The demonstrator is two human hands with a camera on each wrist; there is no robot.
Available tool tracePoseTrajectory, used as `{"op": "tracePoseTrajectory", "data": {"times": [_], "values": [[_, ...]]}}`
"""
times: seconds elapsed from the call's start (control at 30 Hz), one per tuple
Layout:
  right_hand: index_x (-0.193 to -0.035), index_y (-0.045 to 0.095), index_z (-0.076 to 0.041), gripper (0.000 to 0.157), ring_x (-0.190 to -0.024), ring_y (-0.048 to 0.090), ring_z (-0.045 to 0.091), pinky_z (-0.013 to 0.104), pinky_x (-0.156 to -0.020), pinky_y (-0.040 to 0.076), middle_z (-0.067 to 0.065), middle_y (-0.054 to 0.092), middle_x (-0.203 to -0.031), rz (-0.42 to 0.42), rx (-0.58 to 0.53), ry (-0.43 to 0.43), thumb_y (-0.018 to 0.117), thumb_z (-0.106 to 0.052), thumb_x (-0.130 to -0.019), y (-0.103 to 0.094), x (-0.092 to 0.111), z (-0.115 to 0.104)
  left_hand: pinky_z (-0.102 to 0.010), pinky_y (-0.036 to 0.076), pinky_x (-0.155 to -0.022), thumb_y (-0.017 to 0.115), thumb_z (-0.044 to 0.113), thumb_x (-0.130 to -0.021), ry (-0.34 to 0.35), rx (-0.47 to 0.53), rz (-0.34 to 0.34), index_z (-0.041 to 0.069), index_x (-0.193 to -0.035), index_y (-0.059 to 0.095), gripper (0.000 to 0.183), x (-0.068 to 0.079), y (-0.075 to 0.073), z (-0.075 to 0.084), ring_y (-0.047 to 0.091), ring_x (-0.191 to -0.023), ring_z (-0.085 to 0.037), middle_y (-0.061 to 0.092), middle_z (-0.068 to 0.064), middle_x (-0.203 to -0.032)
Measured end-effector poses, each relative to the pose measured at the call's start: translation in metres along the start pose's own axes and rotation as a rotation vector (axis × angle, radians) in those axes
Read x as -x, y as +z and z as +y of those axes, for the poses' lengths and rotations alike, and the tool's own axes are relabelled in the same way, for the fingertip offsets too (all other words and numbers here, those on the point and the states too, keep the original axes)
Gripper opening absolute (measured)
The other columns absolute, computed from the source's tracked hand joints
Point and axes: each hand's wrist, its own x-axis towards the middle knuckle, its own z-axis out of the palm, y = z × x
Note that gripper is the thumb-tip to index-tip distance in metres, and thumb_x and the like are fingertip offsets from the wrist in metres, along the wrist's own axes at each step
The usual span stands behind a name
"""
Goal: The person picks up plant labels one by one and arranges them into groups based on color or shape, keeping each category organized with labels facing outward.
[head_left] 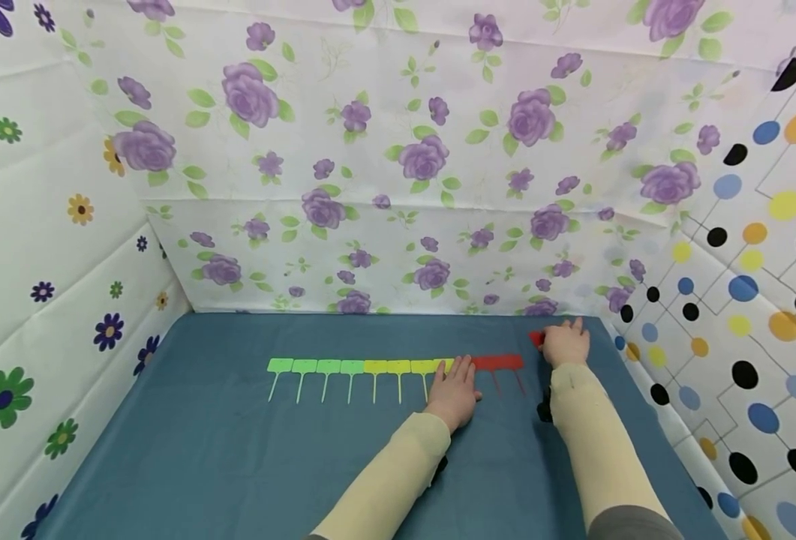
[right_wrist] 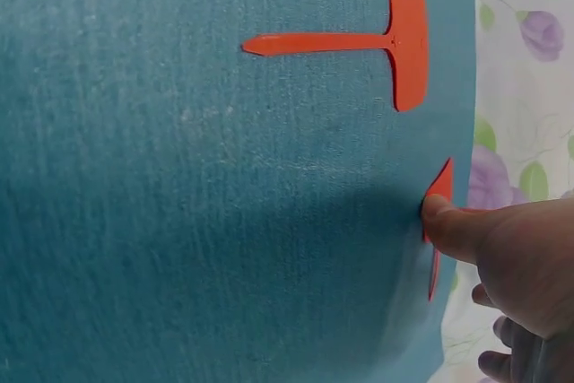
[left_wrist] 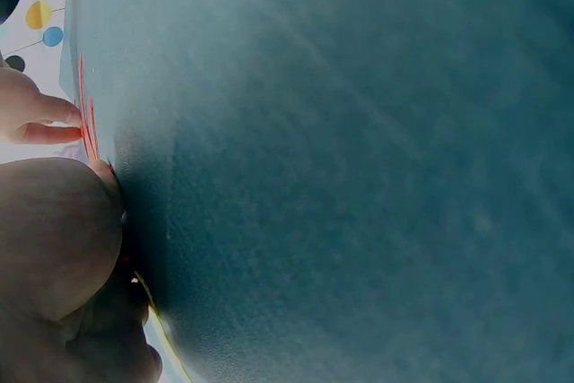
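T-shaped plastic plant labels lie edge to edge in a row, green labels point(head_left: 316, 366) at the left, yellow labels point(head_left: 387, 367) in the middle and red labels point(head_left: 506, 362) at the right. My left hand point(head_left: 453, 394) rests on the row where yellow meets red, its fingers extended and partly covering the labels there. Beyond the right end, my right hand point(head_left: 566, 346) pinches a red plant label point(right_wrist: 441, 187) by its head, with the thumb on it. This label is tilted against the cloth in the right wrist view, apart from the row's last red label point(right_wrist: 411, 42).
A blue-grey cloth point(head_left: 235, 457) covers the table. Behind it rises a flowered sheet point(head_left: 370, 247); a daisy-print sheet point(head_left: 46, 247) stands at the left and a dotted sheet point(head_left: 762, 300) at the right, close to my right arm.
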Motion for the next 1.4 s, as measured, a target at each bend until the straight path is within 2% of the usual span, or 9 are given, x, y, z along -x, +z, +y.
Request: {"op": "tracePoseTrajectory", "data": {"times": [0.3,0.57,0.77,0.9,1.07,1.13,1.23,1.3,1.4], "values": [[-0.134,0.067,0.012,0.049,-0.152,0.006,0.068,0.076,-0.121,0.020,0.051,0.023,-0.158,-0.011,-0.062,0.074,0.074,-0.027,-0.104,-0.001,0.005,0.002,-0.044,0.017,-0.133,0.042,0.047,-0.115,-0.003,-0.010,0.005,0.018,-0.171,0.032,0.064,-0.002,0.001,0.001,0.019,-0.163,-0.016,0.023,0.002,-0.178],[-0.128,0.068,0.018,0.054,-0.151,0.002,0.069,0.076,-0.121,0.020,0.051,0.021,-0.158,-0.006,-0.099,0.084,0.074,-0.030,-0.104,0.006,0.006,0.010,-0.045,0.016,-0.133,0.042,0.047,-0.115,-0.010,0.003,0.000,0.017,-0.171,0.032,0.064,0.000,0.002,0.002,0.018,-0.164,-0.017,0.023,0.002,-0.178],[-0.120,0.073,0.016,0.053,-0.150,0.008,0.070,0.075,-0.119,0.025,0.052,0.031,-0.153,0.057,-0.099,0.110,0.077,-0.034,-0.101,0.011,0.007,0.013,-0.045,0.018,-0.132,0.043,0.047,-0.115,-0.005,-0.008,0.016,0.017,-0.171,0.033,0.064,-0.001,0.002,0.002,0.020,-0.163,-0.018,0.024,0.001,-0.177],[-0.100,0.077,0.010,0.049,-0.147,0.015,0.071,0.075,-0.116,0.031,0.052,0.041,-0.146,0.079,-0.119,0.117,0.079,-0.038,-0.099,0.012,0.010,0.018,-0.045,0.017,-0.133,0.041,0.047,-0.115,-0.005,-0.023,0.008,0.018,-0.171,0.032,0.064,-0.002,0.003,0.001,0.019,-0.164,-0.018,0.023,0.002,-0.178],[-0.093,0.072,0.008,0.048,-0.145,0.020,0.072,0.077,-0.108,0.040,0.042,0.064,-0.120,0.084,-0.217,0.122,0.079,-0.040,-0.099,0.012,0.018,0.032,-0.045,0.017,-0.133,0.041,0.047,-0.115,-0.006,-0.026,0.011,0.017,-0.171,0.032,0.064,-0.002,0.002,0.001,0.019,-0.163,-0.018,0.024,0.001,-0.178],[-0.098,0.072,0.008,0.049,-0.138,0.038,0.067,0.073,-0.097,0.051,0.036,0.067,-0.112,0.065,-0.280,0.132,0.079,-0.041,-0.099,0.009,0.022,0.037,-0.046,0.017,-0.133,0.042,0.046,-0.115,-0.007,-0.021,0.009,0.017,-0.171,0.032,0.064,-0.002,0.000,0.001,0.019,-0.164,-0.019,0.024,0.001,-0.178],[-0.098,0.075,0.005,0.046,-0.101,0.064,0.047,0.053,-0.071,0.056,0.023,0.070,-0.094,0.024,-0.376,0.161,0.078,-0.041,-0.098,0.002,0.028,0.040,-0.045,0.017,-0.133,0.043,0.046,-0.115,-0.007,-0.017,0.008,0.016,-0.171,0.032,0.064,0.000,-0.002,0.002,0.019,-0.163,-0.019,0.024,0.000,-0.177],[-0.104,0.077,0.005,0.046,-0.081,0.061,0.034,0.044,-0.064,0.049,0.019,0.070,-0.091,0.003,-0.425,0.177,0.077,-0.041,-0.099,-0.002,0.032,0.039,-0.045,0.016,-0.133,0.043,0.045,-0.115,-0.008,-0.002,-0.001,0.016,-0.171,0.032,0.064,-0.001,-0.001,0.002,0.018,-0.164,-0.019,0.023,0.000,-0.178],[-0.117,0.076,0.007,0.048,-0.084,0.061,0.033,0.043,-0.068,0.050,0.024,0.071,-0.101,0.005,-0.477,0.175,0.067,-0.039,-0.106,-0.003,0.037,0.039,-0.046,0.011,-0.134,0.042,0.046,-0.115,-0.006,0.020,-0.020,0.016,-0.172,0.028,0.066,-0.009,0.008,0.002,0.013,-0.165,-0.019,0.018,0.000,-0.179]]}}
